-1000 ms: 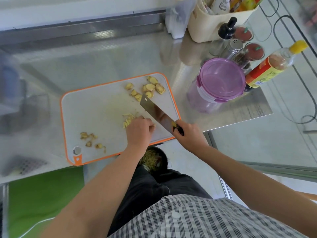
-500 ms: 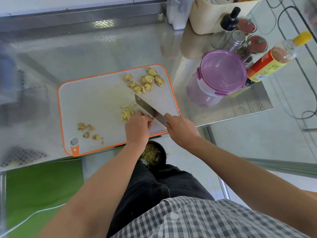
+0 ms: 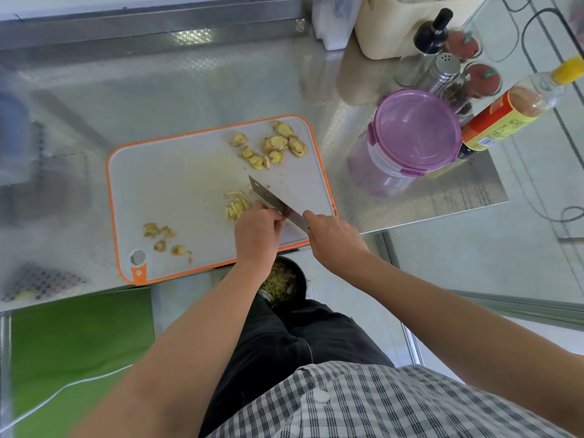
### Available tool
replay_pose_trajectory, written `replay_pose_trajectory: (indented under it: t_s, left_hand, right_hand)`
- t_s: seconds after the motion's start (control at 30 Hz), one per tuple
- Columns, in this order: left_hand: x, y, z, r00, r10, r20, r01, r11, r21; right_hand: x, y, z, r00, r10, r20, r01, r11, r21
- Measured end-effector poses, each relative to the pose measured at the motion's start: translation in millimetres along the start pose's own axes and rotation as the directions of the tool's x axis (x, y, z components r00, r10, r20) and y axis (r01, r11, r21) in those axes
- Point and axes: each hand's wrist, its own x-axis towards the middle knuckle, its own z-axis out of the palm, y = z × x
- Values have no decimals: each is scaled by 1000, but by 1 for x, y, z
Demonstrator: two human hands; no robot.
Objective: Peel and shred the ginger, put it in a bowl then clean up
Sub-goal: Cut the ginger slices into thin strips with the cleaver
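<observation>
A white cutting board (image 3: 177, 184) with an orange rim lies on the steel counter. Ginger slices (image 3: 271, 145) sit at its far right corner. Thin ginger shreds (image 3: 236, 206) lie near the board's middle front. Peel scraps (image 3: 162, 237) lie at the front left. My right hand (image 3: 331, 232) grips a cleaver (image 3: 273, 202) by its handle, blade edge down beside the shreds. My left hand (image 3: 257, 232) has curled fingers pressed on ginger right against the blade; that piece is hidden under the fingers. A dark bowl (image 3: 284, 281) of shredded ginger shows below the counter edge, between my arms.
A purple-lidded container (image 3: 410, 137) stands right of the board. Behind it are a sauce bottle (image 3: 512, 105), a metal shaker (image 3: 442, 71), a dark-capped bottle (image 3: 426, 33), red-topped jars and a cream basket (image 3: 395, 33). A green surface (image 3: 79, 336) lies at the lower left. The counter edge (image 3: 426, 221) runs right of my right hand.
The cleaver blade has tipped from flatter to edge-down beside the shreds, and both hands stay close together at the board's front. The camera view has shifted slightly.
</observation>
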Motion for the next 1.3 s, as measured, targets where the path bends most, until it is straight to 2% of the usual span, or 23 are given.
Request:
replay_pose_trajectory:
  t_s: [0.27, 0.4, 0.6, 0.87, 1.13, 1.3]
  left_hand:
    - [1, -2, 0, 999, -34, 27, 36, 996, -80]
    - [0, 0, -2, 999, -51, -13, 48, 989, -140]
    - [1, -5, 5, 998, -57, -9, 56, 992, -117]
    - [-2, -8, 6, 999, -42, -6, 41, 995, -96]
    - [-2, -5, 4, 999, -46, -22, 44, 994, -98]
    - [-1, -6, 6, 998, -62, -20, 59, 991, -123]
  right_hand:
    - [7, -4, 4, 999, -15, -51, 18, 998, 62]
    - [-2, 1, 0, 998, -35, -50, 41, 993, 107]
    - [1, -6, 3, 1000, 7, -5, -7, 997, 81]
    - [6, -9, 3, 999, 7, -52, 1, 988, 152]
    - [4, -8, 0, 1000, -14, -7, 15, 991, 133]
    - [14, -17, 7, 999, 13, -33, -9, 993, 118]
